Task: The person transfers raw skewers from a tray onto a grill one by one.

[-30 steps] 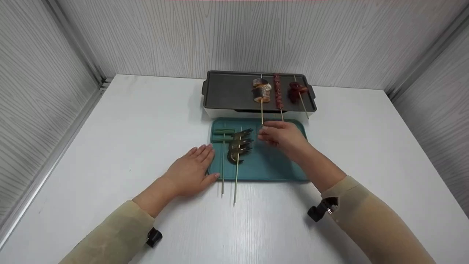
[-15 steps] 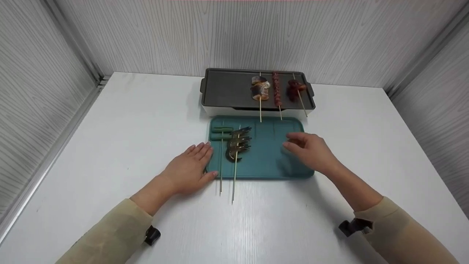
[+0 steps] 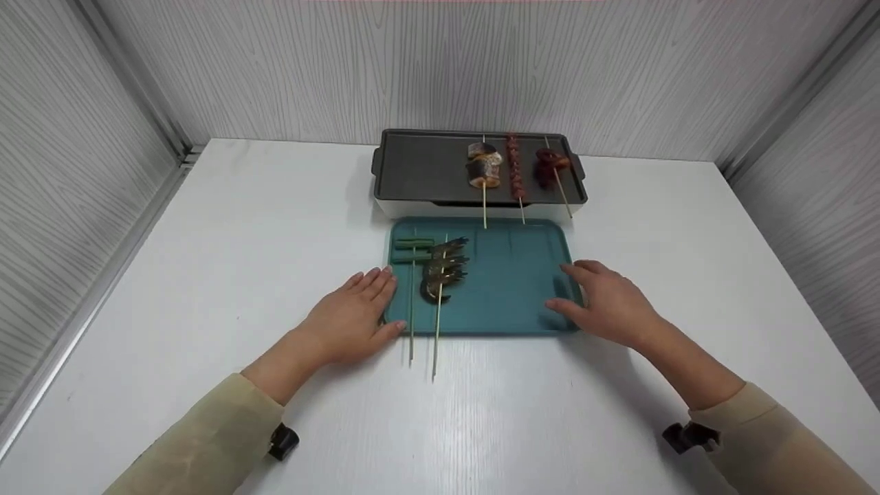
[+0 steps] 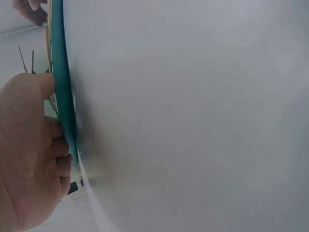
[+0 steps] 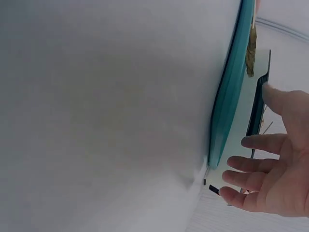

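A teal tray [image 3: 509, 289] lies in front of the grill, with a shrimp skewer [image 3: 443, 271] and a skewer of green vegetable pieces [image 3: 414, 251] on its left part; their sticks overhang the front edge. My left hand [image 3: 350, 320] rests against the tray's left edge, fingers extended, thumb at the rim [image 4: 63, 92]. Over the tray's right edge is my right hand [image 3: 612, 302], holding nothing, with thumb and fingers spread; the right wrist view shows its fingers [image 5: 251, 164] apart from the rim. Three skewers lie on the grill plate: browned chunks [image 3: 485, 168], small red pieces [image 3: 515, 168], dark red pieces [image 3: 550, 165].
The black grill plate [image 3: 419, 168] sits on a white base directly behind the tray, its left half bare. White tabletop [image 3: 275, 199] surrounds both. Grey wood-grain panels [image 3: 412, 62] stand at the back and both sides.
My right hand let go of the browned-chunk skewer on the grill, then moved right and toward me to the tray's right edge, its fingers spreading. The left hand stays at the tray.
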`<state>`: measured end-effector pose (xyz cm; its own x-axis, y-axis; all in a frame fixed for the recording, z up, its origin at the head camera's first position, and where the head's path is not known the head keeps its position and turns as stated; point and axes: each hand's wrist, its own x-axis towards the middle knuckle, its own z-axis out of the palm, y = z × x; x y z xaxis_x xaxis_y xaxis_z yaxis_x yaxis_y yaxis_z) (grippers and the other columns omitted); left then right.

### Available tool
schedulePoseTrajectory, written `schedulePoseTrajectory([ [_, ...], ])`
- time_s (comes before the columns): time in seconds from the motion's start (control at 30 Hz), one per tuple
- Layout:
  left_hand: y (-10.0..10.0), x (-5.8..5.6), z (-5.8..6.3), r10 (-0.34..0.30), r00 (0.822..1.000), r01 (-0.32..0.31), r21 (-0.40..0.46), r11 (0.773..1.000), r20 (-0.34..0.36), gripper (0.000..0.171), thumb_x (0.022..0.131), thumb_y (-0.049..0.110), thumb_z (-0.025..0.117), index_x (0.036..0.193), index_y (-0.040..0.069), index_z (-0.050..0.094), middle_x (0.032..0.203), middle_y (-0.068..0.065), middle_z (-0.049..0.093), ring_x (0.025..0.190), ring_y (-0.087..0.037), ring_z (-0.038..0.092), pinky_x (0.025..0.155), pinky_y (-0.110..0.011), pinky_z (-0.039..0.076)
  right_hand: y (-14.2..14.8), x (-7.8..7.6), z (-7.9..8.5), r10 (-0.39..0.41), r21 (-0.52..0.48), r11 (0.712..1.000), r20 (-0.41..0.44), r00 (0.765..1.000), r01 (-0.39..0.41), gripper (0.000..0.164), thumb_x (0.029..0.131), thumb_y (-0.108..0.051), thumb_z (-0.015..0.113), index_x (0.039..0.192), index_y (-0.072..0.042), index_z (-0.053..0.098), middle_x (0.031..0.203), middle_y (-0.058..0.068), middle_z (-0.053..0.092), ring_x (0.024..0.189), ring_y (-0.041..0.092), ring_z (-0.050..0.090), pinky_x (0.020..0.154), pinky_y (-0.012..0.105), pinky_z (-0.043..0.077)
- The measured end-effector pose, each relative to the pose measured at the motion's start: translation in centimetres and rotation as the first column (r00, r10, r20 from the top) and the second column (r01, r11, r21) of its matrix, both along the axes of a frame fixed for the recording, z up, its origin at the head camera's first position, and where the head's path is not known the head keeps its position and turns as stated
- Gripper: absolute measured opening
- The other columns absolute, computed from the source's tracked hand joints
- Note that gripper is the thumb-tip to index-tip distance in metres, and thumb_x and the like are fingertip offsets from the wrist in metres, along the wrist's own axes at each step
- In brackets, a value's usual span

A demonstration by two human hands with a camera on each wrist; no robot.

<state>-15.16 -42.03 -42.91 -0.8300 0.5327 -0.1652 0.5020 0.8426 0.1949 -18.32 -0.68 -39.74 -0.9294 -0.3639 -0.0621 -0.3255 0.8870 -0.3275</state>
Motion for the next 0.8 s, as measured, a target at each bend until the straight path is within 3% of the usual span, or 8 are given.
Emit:
schedulePoseTrajectory([
  [0.2, -0.1, 0.0, -0.1, 0.003, 1.0, -0.003, 0.002, 1.0, -0.004, 0.081, 0.113, 0.053, 0.04, 0.165, -0.007, 0.024, 0.172, -0.024, 0.02, 0.161, -0.038, 0.017, 0.131, -0.051, 0.015, 0.5, 0.1, -0.9, 0.013, 0.09, 0.996, 0.069, 0.998, -0.02, 0.098, 0.097, -0.067, 0.066, 0.163, 0.001, 0.039, 0.167, 0.034, 0.027, 0.141, 0.057, 0.045, 0.11, 0.069, 0.044],
  [0.37, -0.1, -0.1, -0.2, -0.006, 1.0, 0.006, -0.007, 1.0, -0.017, 0.081, 0.113, 0.054, 0.039, 0.165, -0.007, 0.025, 0.172, -0.025, 0.02, 0.161, -0.038, 0.017, 0.131, -0.051, 0.015, 1.0, -0.1, -1.5, 0.03, 0.113, 0.993, 0.103, 0.994, -0.042, 0.107, 0.094, -0.073, 0.064, 0.166, -0.002, 0.031, 0.172, 0.032, 0.014, 0.151, 0.057, 0.03, 0.119, 0.071, 0.03],
  [0.53, -0.1, 0.0, -0.2, -0.006, 1.0, 0.006, -0.009, 1.0, -0.018, 0.081, 0.113, 0.054, 0.039, 0.165, -0.007, 0.025, 0.172, -0.025, 0.02, 0.161, -0.038, 0.018, 0.131, -0.051, 0.015, 1.3, -0.4, -2.0, 0.047, 0.121, 0.991, 0.133, 0.99, -0.063, 0.113, 0.093, -0.077, 0.063, 0.168, -0.002, 0.025, 0.174, 0.029, 0.009, 0.157, 0.051, 0.02, 0.123, 0.068, 0.023],
  [0.8, 0.0, 0.0, -0.1, -0.006, 1.0, 0.006, -0.011, 1.0, -0.013, 0.08, 0.113, 0.053, 0.039, 0.165, -0.007, 0.025, 0.172, -0.024, 0.02, 0.161, -0.038, 0.017, 0.131, -0.052, 0.015, 1.4, -0.7, -2.3, 0.038, 0.101, 0.993, 0.21, 0.977, -0.06, 0.119, 0.092, -0.08, 0.06, 0.169, 0.0, 0.018, 0.175, 0.025, 0.007, 0.152, 0.057, 0.025, 0.121, 0.071, 0.025],
])
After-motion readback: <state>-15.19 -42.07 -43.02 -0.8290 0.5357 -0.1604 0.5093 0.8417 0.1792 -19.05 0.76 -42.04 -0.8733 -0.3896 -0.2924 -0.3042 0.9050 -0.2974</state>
